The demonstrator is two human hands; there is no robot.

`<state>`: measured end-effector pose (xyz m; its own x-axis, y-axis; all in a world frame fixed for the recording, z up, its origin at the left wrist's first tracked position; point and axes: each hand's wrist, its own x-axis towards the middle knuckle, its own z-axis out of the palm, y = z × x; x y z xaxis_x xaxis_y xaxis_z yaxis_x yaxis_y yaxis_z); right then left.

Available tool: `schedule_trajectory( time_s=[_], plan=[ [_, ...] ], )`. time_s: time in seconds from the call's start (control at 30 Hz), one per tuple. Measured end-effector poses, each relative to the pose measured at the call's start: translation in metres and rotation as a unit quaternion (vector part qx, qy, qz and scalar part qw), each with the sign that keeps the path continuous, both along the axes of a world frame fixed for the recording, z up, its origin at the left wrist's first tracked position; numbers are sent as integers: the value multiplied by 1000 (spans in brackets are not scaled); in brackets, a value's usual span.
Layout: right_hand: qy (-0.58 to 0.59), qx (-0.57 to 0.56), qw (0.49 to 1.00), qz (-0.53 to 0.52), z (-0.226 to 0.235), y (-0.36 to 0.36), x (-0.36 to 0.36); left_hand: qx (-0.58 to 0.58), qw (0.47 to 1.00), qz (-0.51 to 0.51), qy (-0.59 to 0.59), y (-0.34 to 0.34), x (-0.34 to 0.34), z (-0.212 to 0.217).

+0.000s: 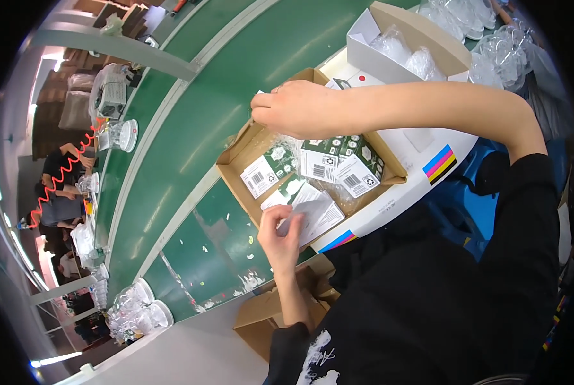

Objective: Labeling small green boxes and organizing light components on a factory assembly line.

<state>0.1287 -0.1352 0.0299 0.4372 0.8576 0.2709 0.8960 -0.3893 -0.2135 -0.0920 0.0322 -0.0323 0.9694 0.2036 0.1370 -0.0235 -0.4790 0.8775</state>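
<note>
Two hands at cardboard box [235, 151] on green belt [191, 147]: left hand [280, 234] pinches white leaflet [316, 215] at box's near edge; right hand [296, 109], fingers curled, grips clear plastic wrap [287, 142] above small packs [338, 163].

Belt [191, 122] left of tray [235, 160]: open, room for a hand. Tray packed w/ small boxes [329, 160], little gap betw. them. Right forearm [415, 102] crosses above tray's far side. White box [390, 54] blocks beyond; clear cups [499, 51] behind, prob. crowded.
</note>
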Motion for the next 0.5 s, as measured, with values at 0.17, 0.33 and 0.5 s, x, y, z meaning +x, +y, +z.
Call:
schedule_trajectory(
  time_s=[0.17,0.33,0.5],
  plan=[
    [-1,74,997,0,13,3,-2,-133,980,125,-77,6,-13,1],
    [36,189,981,27,24,11,-9,-264,937,188,-134,5,-9,-2],
    [268,212,939,49,57,-3,-25,-260,944,183,-84,5,-18,2]
  ],
)
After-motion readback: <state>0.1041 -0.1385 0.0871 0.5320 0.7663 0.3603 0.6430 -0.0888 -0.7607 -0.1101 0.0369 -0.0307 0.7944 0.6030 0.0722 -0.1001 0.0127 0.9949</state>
